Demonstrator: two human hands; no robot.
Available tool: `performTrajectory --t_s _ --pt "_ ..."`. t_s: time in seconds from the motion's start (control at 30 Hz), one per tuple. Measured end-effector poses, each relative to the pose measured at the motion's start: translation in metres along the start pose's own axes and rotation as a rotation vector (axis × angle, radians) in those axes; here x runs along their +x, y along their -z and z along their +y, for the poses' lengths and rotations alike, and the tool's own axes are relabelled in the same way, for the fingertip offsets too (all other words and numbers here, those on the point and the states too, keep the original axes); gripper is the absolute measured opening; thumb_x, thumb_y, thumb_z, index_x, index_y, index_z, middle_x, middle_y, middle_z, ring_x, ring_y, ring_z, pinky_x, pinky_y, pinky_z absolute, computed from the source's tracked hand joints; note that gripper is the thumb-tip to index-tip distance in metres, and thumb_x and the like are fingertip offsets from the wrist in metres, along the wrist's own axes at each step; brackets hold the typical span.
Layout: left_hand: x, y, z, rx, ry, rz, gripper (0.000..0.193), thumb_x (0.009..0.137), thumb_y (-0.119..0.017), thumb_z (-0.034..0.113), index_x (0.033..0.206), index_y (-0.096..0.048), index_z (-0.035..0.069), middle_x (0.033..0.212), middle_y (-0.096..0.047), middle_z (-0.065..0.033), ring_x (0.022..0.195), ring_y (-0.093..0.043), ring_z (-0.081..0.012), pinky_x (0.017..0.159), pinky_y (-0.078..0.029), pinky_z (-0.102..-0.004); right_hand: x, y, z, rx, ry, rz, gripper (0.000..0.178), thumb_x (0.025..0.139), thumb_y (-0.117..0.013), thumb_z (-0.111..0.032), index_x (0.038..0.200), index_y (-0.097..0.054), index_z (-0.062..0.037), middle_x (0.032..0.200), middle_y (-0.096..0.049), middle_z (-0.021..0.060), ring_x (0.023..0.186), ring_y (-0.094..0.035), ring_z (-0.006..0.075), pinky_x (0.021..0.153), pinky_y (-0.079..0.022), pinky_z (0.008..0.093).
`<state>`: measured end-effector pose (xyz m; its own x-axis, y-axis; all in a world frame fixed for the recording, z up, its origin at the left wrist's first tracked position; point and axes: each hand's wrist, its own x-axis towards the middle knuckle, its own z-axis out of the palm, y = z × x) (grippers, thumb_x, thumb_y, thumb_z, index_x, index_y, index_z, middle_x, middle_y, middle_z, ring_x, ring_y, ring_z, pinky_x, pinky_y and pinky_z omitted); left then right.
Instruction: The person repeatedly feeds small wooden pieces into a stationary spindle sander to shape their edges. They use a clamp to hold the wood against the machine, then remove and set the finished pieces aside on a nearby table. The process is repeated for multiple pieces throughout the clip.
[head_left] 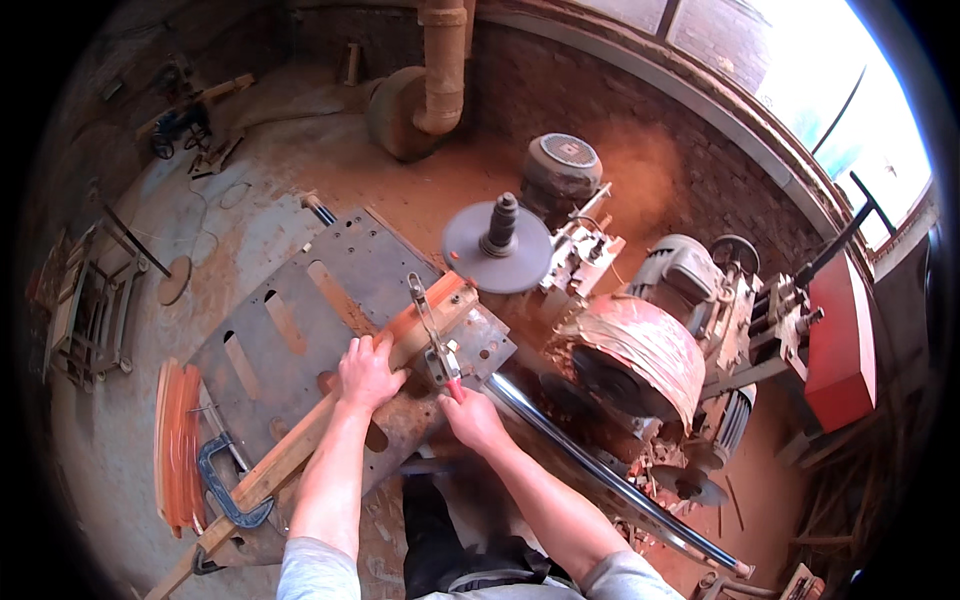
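My left hand (pixel 366 372) presses down on a reddish wooden piece (pixel 425 318) that lies on a slotted metal table (pixel 300 320), against a long wooden fence strip (pixel 280 460). My right hand (pixel 472 418) grips the red-tipped handle of a toggle clamp (pixel 437 340) that bears on the wooden piece. Just beyond the piece stands a vertical spindle with a grey round disc (pixel 497 245).
A blue C-clamp (pixel 228 485) fixes the fence strip at the table's near left corner. Curved reddish wooden pieces (pixel 178 440) are stacked at the left. A shiny steel bar (pixel 600 465) runs to the right. Motors and a dust-covered drum (pixel 640 355) stand at the right, a red guard (pixel 842 335) beyond.
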<state>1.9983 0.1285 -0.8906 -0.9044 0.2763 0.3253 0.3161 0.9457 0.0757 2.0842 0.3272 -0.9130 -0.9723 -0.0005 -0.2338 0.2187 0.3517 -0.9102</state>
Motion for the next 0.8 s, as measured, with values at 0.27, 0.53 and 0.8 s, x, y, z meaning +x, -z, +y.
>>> performTrajectory --t_s 0.27,0.53,0.8 --pt "0.042 0.003 -0.06 -0.045 0.016 -0.023 0.072 0.068 -0.084 0.035 0.131 -0.063 0.01 0.11 -0.062 -0.0151 0.111 -0.057 -0.0333 0.092 -0.051 -0.0483 0.043 -0.027 -0.057 0.042 -0.138 -0.005 0.047 0.094 -0.058 -0.04 0.114 -0.067 0.0012 0.099 -0.07 0.0271 0.102 -0.068 0.0406 0.091 -0.049 0.0455" --pt "0.101 0.013 -0.121 -0.202 0.162 -0.164 0.06 0.086 -0.07 0.05 0.124 -0.065 0.004 0.119 -0.064 -0.0205 0.117 -0.057 -0.0357 0.098 -0.047 -0.051 0.088 -0.064 -0.089 -0.377 0.207 0.372 0.039 0.094 -0.061 -0.035 0.11 -0.062 0.0006 0.103 -0.069 0.0285 0.102 -0.066 0.0446 0.089 -0.051 0.0497" --pt "0.174 0.008 -0.175 -0.251 0.107 -0.582 0.05 0.094 -0.058 0.038 0.12 -0.065 -0.003 0.121 -0.065 -0.0311 0.116 -0.063 -0.0429 0.104 -0.046 -0.05 0.105 -0.021 -0.189 0.038 -0.343 -0.226 0.026 0.098 -0.059 -0.029 0.103 -0.056 -0.0036 0.072 -0.055 0.0026 0.051 -0.051 0.0115 0.043 -0.039 0.0295"
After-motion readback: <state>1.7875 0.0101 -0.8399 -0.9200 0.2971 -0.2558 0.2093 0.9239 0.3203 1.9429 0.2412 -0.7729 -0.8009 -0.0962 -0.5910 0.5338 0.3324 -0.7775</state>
